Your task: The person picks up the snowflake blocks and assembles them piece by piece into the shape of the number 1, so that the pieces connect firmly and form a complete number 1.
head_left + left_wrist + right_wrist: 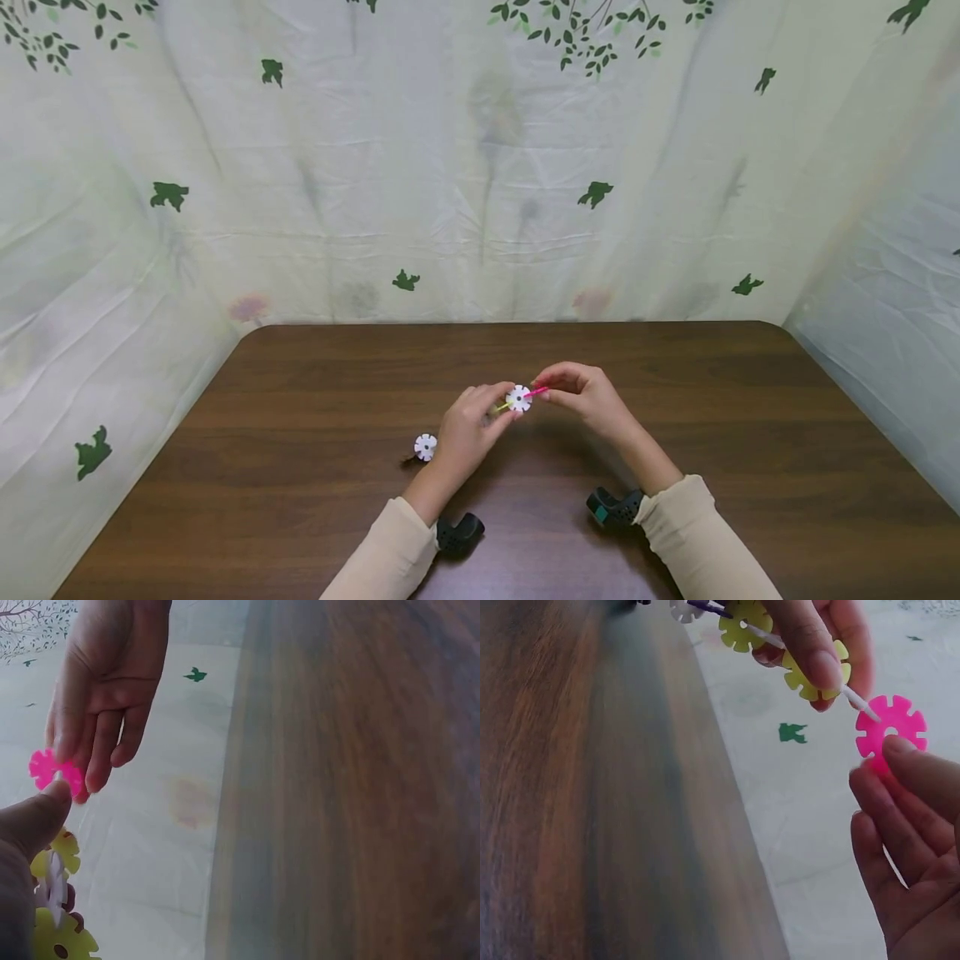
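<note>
A chain of notched interlocking plastic discs runs between the two hands above the table. My left hand (471, 423) grips a yellow disc (808, 681) between thumb and fingers. My right hand (592, 402) pinches a pink disc (891, 724) at its edge. An edge-on white disc (853, 698) meets a notch of the pink one; in the head view this white disc (519, 398) faces the camera. Farther along the chain come another yellow disc (744, 622), a purple disc (709, 608) and a white disc (425, 447) near my left wrist.
The brown wooden table (315, 367) lies under both hands. A pale curtain (450, 167) with printed leaves and birds hangs behind it and at both sides. Dark wrist-worn devices sit on the left wrist (460, 534) and right wrist (615, 507).
</note>
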`<state>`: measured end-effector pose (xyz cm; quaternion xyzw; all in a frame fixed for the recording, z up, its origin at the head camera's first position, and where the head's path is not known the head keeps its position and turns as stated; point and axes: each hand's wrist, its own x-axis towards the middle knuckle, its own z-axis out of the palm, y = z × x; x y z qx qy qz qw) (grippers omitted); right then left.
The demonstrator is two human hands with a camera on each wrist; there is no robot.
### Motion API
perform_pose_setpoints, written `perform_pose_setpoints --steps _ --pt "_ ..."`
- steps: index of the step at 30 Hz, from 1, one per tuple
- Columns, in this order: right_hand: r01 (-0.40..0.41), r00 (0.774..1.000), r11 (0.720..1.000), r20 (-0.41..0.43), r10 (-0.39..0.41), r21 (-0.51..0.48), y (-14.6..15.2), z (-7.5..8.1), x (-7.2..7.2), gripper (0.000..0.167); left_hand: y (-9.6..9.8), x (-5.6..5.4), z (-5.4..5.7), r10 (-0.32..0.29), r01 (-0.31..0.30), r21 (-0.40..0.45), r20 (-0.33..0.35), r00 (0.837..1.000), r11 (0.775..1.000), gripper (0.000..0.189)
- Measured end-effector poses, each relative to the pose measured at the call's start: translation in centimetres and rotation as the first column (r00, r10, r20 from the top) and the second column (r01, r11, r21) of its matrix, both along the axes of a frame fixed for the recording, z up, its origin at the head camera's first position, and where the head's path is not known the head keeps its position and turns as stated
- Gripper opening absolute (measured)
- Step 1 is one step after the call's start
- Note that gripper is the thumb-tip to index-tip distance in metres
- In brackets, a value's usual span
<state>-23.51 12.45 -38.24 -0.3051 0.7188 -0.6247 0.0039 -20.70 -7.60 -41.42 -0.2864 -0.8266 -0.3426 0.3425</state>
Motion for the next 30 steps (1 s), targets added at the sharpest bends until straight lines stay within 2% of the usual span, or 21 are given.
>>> perform_pose_setpoints --steps 3,7,10,14,18,21,23,25,26,28,30 --pt "0.039 0.999 0.999 0.008 -0.039 -0.026 -0.2 -0.4 -0.3 0.029 0.1 -0.1 0.1 0.038 -0.038 0.009 -0.014 0.999 0.999 0.035" --pt "0.089 0.995 0.995 0.056 -0.087 -0.033 -0.9 -0.4 0.1 0.035 0.1 0.0 0.3 0.08 -0.08 0.018 -0.016 0.997 0.997 0.036" --pt "0.075 0.989 0.996 0.129 -0.067 -0.056 -1.6 -0.4 0.6 0.038 0.2 0.1 0.5 0.088 -0.088 0.026 -0.009 0.996 0.996 0.036" --pt "0.056 0.983 0.994 0.181 -0.038 -0.096 -2.3 -0.5 1.1 0.037 0.4 0.3 0.8 0.079 -0.079 0.038 -0.005 0.997 0.996 0.037" --pt "0.08 0.982 0.991 0.18 -0.059 -0.107 -2.4 -0.5 1.3 0.035 0.6 0.5 1.1 0.064 -0.065 0.043 0.01 0.998 0.997 0.04" --pt "0.106 0.981 0.987 0.176 -0.084 -0.119 -2.3 -0.4 1.1 0.035 0.5 0.5 1.3 0.026 -0.028 0.045 0.044 0.999 0.999 0.043" --pt "0.126 0.979 0.984 0.174 -0.103 -0.127 -2.1 -0.4 1.0 0.034 0.3 0.4 1.6 -0.022 0.016 0.056 0.098 0.995 0.998 0.044" --pt "0.138 0.978 0.98 0.174 -0.112 -0.141 -2.0 -0.4 0.7 0.034 -0.2 0.3 1.9 -0.077 0.063 0.08 0.184 0.98 0.995 0.043" --pt "0.142 0.978 0.979 0.173 -0.115 -0.147 -1.9 -0.4 0.6 0.034 -0.5 0.2 2.1 -0.107 0.084 0.102 0.248 0.963 0.991 0.042" --pt "0.146 0.977 0.976 0.177 -0.117 -0.164 -1.7 -0.4 0.4 0.033 -1.3 0.0 2.5 -0.161 0.112 0.149 0.374 0.914 0.983 0.037" --pt "0.156 0.976 0.973 0.179 -0.125 -0.171 -1.6 -0.3 0.3 0.034 -2.1 0.1 3.1 -0.208 0.129 0.191 0.49 0.846 0.973 0.032"
